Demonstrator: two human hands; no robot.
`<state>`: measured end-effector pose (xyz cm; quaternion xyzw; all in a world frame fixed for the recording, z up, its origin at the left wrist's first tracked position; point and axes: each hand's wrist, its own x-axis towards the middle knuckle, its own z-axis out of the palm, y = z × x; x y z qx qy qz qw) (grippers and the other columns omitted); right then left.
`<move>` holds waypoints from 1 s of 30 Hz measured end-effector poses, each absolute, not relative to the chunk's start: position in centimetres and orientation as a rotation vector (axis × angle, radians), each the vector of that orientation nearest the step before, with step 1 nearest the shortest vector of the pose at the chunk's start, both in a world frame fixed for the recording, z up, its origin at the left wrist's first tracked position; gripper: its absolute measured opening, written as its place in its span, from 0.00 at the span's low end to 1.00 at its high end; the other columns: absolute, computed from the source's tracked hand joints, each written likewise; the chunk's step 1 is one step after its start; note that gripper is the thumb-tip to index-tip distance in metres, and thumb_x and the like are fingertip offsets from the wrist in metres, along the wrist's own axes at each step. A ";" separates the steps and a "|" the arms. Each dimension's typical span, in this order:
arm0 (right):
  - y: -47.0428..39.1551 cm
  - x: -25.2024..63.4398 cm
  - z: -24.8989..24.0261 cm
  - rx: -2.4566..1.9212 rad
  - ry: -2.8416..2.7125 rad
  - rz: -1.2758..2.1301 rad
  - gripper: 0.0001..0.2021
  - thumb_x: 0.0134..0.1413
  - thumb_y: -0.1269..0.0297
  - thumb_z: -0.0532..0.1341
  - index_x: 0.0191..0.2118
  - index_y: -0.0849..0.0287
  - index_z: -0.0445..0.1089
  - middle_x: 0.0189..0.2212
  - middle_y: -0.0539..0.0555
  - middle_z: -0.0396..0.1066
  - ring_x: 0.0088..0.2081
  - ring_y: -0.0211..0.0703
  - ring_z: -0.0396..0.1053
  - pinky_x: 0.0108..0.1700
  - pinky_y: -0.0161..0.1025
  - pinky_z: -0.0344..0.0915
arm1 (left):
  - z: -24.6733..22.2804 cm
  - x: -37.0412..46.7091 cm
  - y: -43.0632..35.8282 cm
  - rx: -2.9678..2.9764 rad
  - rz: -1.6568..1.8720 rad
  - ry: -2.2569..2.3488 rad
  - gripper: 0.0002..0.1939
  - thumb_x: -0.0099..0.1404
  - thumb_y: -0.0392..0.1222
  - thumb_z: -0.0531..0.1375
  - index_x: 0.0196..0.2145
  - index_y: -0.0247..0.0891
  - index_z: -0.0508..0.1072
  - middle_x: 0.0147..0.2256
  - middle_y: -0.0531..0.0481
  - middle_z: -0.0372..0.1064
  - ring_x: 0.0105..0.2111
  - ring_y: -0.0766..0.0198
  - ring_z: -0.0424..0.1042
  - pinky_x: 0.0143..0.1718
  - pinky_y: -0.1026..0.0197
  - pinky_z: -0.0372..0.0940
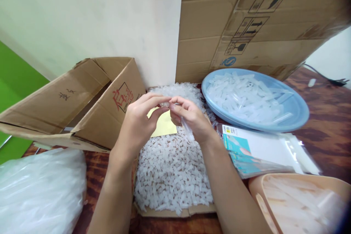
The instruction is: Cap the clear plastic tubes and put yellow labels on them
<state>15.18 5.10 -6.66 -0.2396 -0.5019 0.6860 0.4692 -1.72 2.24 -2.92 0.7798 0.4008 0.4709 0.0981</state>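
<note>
My left hand [142, 117] and my right hand [189, 117] meet fingertip to fingertip above a shallow cardboard tray [189, 211]. Between the fingertips is a small clear plastic piece [164, 104], partly covered by the fingers, so its exact kind is unclear. A translucent plastic tube [187, 128] sticks out below my curled right fingers, pointing down. Many small translucent white plastic pieces [172, 172] fill the tray under my hands. Behind the fingers lies a yellow paper [164, 122], and beyond it a heap of clear round plastic pieces [181, 89].
To the right, a blue basin [298, 113] holds translucent strips; packaged cards [263, 150] and an orange bin [256, 186] of similar strips lie nearer. An open carton [109, 106] and a stuffed plastic bag [41, 190] stand left. A large cardboard box [208, 18] rises behind.
</note>
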 end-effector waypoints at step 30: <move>5.2 15.5 -7.1 -0.498 -1.245 1.705 0.14 0.62 0.53 0.68 0.35 0.58 0.69 0.20 0.42 0.55 0.22 0.32 0.48 0.25 0.35 0.43 | -2.8 -2.0 2.0 2.138 1.347 1.145 0.11 0.70 0.34 0.64 0.47 0.42 0.82 0.44 0.48 0.80 0.40 0.61 0.78 0.44 0.59 0.72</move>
